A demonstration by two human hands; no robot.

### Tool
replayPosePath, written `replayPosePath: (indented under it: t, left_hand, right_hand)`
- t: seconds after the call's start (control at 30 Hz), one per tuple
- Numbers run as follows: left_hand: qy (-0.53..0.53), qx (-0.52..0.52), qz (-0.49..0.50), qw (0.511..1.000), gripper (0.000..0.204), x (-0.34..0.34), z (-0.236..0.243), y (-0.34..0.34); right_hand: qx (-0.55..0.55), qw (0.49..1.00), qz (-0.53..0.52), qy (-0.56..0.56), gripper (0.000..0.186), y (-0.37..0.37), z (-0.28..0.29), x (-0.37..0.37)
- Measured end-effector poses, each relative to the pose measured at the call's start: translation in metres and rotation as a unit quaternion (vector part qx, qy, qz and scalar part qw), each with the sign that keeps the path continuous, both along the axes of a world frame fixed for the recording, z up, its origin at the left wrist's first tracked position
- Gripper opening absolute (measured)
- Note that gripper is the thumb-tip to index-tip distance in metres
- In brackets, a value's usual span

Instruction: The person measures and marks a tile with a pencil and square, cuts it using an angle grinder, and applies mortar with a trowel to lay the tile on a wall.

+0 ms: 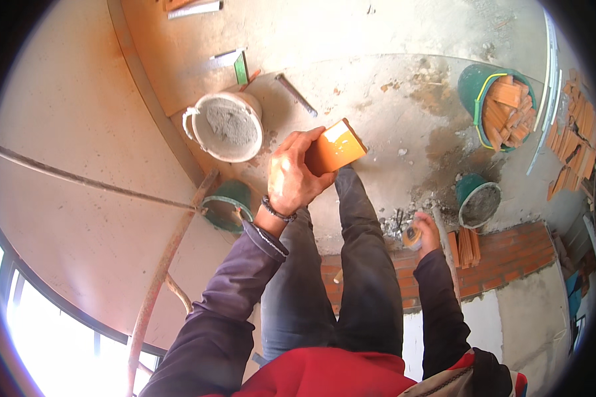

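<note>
My left hand (290, 173) is closed around an orange tile (336, 147), thumb on the near side and fingers at the far edge. A bright patch of light lies on its glossy face. Lower and to the right, my right hand (428, 231) grips a small round yellow-and-grey object (412, 238), too small to name surely. Below the tile are my legs in dark trousers. A hammer-like tool with a dark handle (297, 94) lies on the floor beyond my left hand.
At left stand a white bucket of grey mortar (202, 142) and a green bucket (235, 192). Far right holds a green bucket of tile pieces (467, 86), a smaller mortar bucket (465, 188) and a pile of tiles (574, 132). Scaffold poles (153, 291) cross the left side.
</note>
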State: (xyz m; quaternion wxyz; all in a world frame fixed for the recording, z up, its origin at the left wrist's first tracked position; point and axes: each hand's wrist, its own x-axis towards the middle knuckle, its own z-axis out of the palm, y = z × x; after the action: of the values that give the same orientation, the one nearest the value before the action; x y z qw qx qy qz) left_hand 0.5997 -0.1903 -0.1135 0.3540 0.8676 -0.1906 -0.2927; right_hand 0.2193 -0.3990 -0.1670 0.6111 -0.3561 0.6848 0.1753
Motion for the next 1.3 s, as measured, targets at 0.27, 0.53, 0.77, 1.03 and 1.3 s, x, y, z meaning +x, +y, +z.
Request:
replayPosePath:
  t: [0.27, 0.53, 0.77, 1.03, 1.3]
  left_hand:
    - [0.005, 0.041, 0.136, 0.990, 0.069, 0.079, 0.005, -0.017]
    - [0.296, -0.085, 0.391, 0.868, 0.063, 0.151, -0.050, 0.032]
    - [0.444, -0.149, 0.545, 0.695, 0.063, 0.184, -0.083, 0.054]
    - [0.446, -0.301, 0.606, 0.586, 0.058, 0.238, -0.109, 0.060]
    - [0.266, 0.027, 0.588, 0.763, 0.084, 0.344, -0.177, 0.058]
  right_hand:
    - [0.007, 0.980, 0.188, 0.063, 0.031, 0.003, -0.029, -0.053]
    - [0.040, 0.930, 0.353, 0.093, 0.032, -0.045, -0.044, 0.049]
    - [0.026, 0.939, 0.339, 0.056, 0.031, -0.142, -0.058, 0.245]
    - [-0.124, 0.823, 0.544, -0.102, 0.047, -0.212, -0.098, 0.558]
    - [-0.249, 0.602, 0.746, -0.139, 0.043, -0.155, -0.161, 0.838]
